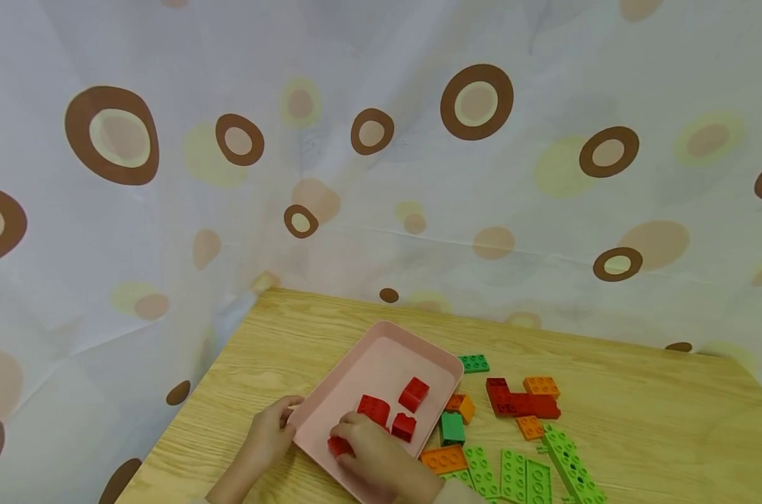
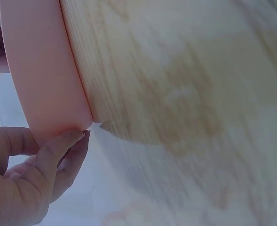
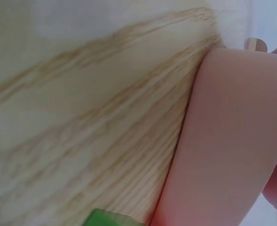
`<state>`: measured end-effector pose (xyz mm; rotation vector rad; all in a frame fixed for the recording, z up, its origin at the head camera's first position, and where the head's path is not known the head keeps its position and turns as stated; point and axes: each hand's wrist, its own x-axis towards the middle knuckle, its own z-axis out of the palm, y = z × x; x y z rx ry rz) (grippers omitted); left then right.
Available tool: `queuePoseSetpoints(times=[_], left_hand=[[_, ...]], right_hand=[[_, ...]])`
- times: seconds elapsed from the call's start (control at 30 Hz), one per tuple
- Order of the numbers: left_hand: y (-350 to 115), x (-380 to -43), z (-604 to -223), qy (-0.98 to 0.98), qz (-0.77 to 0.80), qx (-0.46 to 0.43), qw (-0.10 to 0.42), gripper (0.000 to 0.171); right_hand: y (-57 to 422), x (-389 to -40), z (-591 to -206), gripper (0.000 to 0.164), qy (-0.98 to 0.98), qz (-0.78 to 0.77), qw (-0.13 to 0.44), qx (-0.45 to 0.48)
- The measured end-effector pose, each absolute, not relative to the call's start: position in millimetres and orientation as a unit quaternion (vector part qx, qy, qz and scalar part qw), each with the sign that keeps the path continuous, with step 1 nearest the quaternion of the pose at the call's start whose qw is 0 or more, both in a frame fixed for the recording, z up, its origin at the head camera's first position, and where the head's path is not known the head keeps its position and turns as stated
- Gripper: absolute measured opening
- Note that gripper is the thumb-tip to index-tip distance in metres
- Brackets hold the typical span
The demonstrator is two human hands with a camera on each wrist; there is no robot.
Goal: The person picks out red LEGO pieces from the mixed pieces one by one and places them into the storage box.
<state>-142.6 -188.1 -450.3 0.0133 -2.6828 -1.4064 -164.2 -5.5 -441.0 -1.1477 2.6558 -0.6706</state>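
A pink tray (image 1: 362, 371) lies at a slant on the table, with several red toy building bricks in it. My left hand (image 1: 269, 432) grips the tray's left edge; in the left wrist view the thumb and fingers of the left hand (image 2: 30, 176) pinch the tray wall (image 2: 49, 70). Inside the tray my right hand (image 1: 375, 448) holds a red brick (image 1: 338, 446) under its thumb and fingers, which partly cover it. Just beyond the right hand are a red brick (image 1: 373, 408), another red brick (image 1: 403, 426) and a third red brick (image 1: 414, 394).
Right of the tray lie a joined dark red piece (image 1: 522, 404), orange bricks (image 1: 541, 386), a green brick (image 1: 452, 428) and several light green plates (image 1: 513, 476). A long light green piece (image 1: 573, 465) lies farther right. Patterned cloth (image 1: 419, 175) hangs behind the wooden table (image 1: 658, 420).
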Motion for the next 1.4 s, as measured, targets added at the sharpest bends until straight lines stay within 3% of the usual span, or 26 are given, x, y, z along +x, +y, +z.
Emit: queuePoseSetpoints(times=[0.37,0.57,0.73,0.93,1.4], left_hand=[[-186.5,-141.7,-449.2,-0.885,-0.464,0.008,0.046,0.040],[-187.7,-142.1,-449.7,-0.885,-0.464,0.009,0.041,0.040],[-189.2,-142.1,-451.0,-0.885,-0.463,0.019,0.037,0.041],[-188.0,-142.7,-450.2,-0.884,-0.466,0.013,0.039,0.041],[-187.2,-141.7,-449.2,-0.883,-0.468,0.016,0.036,0.042]], right_hand=[[-5.5,-157.6,-436.7,0.024,0.903,-0.140,0.070,-0.400],[2.3,-157.8,-427.7,0.031,0.894,-0.176,0.065,-0.407],[19.0,-161.4,-424.5,0.028,0.874,-0.233,-0.025,-0.425],[45.9,-168.9,-427.9,0.026,0.874,-0.313,-0.127,-0.350],[121.2,-192.6,-437.0,0.032,0.885,-0.327,-0.196,-0.267]])
